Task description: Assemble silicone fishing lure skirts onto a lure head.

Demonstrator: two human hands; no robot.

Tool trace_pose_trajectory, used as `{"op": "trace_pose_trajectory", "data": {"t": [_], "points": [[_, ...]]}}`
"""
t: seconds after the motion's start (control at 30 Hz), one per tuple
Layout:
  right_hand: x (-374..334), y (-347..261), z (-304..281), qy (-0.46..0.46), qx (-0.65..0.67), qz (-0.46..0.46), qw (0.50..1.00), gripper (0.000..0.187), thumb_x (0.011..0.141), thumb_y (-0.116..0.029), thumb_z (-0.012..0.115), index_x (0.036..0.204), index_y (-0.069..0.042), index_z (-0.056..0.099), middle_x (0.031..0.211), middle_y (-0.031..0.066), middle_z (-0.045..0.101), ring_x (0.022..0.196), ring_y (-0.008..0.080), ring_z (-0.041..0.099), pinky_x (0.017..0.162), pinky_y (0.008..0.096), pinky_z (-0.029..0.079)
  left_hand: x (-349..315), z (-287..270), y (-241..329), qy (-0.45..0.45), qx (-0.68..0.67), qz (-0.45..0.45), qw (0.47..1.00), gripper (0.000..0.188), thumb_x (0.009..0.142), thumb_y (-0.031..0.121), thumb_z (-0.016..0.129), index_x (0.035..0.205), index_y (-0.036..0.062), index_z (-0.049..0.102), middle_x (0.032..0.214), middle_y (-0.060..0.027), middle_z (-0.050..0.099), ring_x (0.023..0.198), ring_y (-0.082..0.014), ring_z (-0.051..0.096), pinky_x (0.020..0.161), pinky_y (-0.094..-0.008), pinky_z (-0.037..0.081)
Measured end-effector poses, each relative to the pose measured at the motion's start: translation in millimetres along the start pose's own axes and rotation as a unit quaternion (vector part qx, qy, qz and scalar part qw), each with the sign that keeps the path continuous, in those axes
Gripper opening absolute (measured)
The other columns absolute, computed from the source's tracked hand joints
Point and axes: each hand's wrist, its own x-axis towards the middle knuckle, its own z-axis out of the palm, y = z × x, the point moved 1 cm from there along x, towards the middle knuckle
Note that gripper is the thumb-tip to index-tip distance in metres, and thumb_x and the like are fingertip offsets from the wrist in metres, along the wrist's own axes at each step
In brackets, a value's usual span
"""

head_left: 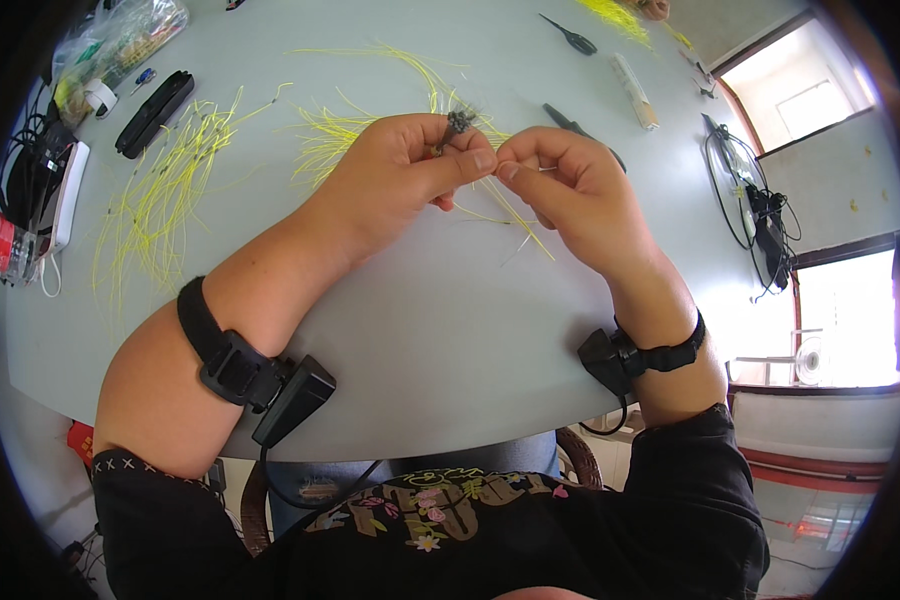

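Observation:
Over the middle of the table, my left hand (395, 175) is closed with a small dark, bristly bundle (459, 121) sticking up between thumb and fingers. What the bundle is made of is too small to tell. My right hand (575, 195) pinches thumb and forefinger together, its fingertips meeting those of the left. Whatever lies in that pinch is hidden. Thin yellow strands (325, 140) spread over the table behind and beneath the left hand, and some come out below between the two hands.
Left of my hands lies another pile of yellow strands (175, 175), with a black case (155, 114) beyond it. Scissors (572, 40), a dark-handled tool (562, 118) and a pale stick-shaped pack (635, 92) lie at the far right. Black cables (767, 225) bunch up by the right edge.

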Motion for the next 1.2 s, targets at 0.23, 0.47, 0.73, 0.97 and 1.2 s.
{"op": "trace_pose_trajectory", "data": {"t": [0.23, 0.47, 0.73, 0.97, 1.2], "points": [[-1, -12, -2, -0.035, 0.183, 0.09, 0.978, 0.028, 0.094, -0.025, 0.057, 0.091, 0.0, 0.068, 0.054, -0.0056, 0.039, 0.046, 0.0043, 0.029, 0.046, 0.0235, 0.024, -1, 0, -1, -0.028, -0.041, 0.029, 0.998, 0.016, 0.092, 0.022, 0.065, 0.096, 0.0074, 0.062, 0.085, 0.0018, 0.058, 0.077, -0.0079, 0.05, 0.073, -0.0234, 0.042], [0, -6, -5, -0.097, 0.248, 0.118, 0.957, 0.028, 0.095, -0.025, 0.057, 0.087, 0.0, 0.067, 0.048, -0.0066, 0.032, 0.04, 0.0052, 0.021, 0.042, 0.0248, 0.018, -1, 0, 0, -0.027, -0.023, 0.057, 0.998, 0.013, 0.092, 0.02, 0.065, 0.096, 0.0083, 0.062, 0.089, -0.0002, 0.063, 0.081, -0.0076, 0.053, 0.074, -0.0238, 0.042], [4, 1, -6, -0.101, 0.293, 0.136, 0.941, 0.024, 0.094, -0.021, 0.059, 0.09, 0.001, 0.067, 0.052, -0.0056, 0.037, 0.042, 0.005, 0.025, 0.041, 0.0241, 0.018, 0, 1, 3, -0.025, 0.029, 0.066, 0.997, 0.012, 0.092, 0.018, 0.064, 0.098, 0.0073, 0.062, 0.085, 0.001, 0.061, 0.078, -0.0079, 0.052, 0.07, -0.0232, 0.042], [10, 6, -8, 0.023, 0.126, 0.087, 0.988, 0.021, 0.093, -0.02, 0.059, 0.093, -0.001, 0.066, 0.061, -0.0047, 0.045, 0.049, 0.004, 0.033, 0.045, 0.0226, 0.024, -1, 3, 7, -0.005, -0.086, -0.005, 0.996, 0.026, 0.096, 0.021, 0.054, 0.116, 0.0031, 0.059, 0.081, 0.0005, 0.054, 0.077, -0.0098, 0.049, 0.072, -0.0228, 0.041], [8, 6, -9, 0.055, 0.173, 0.052, 0.982, 0.02, 0.093, -0.021, 0.059, 0.096, -0.002, 0.065, 0.063, -0.005, 0.047, 0.051, 0.0038, 0.036, 0.047, 0.022, 0.028, -1, 3, 6, -0.005, -0.079, -0.009, 0.997, 0.028, 0.098, 0.024, 0.049, 0.115, 0.0035, 0.059, 0.084, -0.0012, 0.059, 0.081, -0.0103, 0.053, 0.076, -0.0244, 0.041]]}}
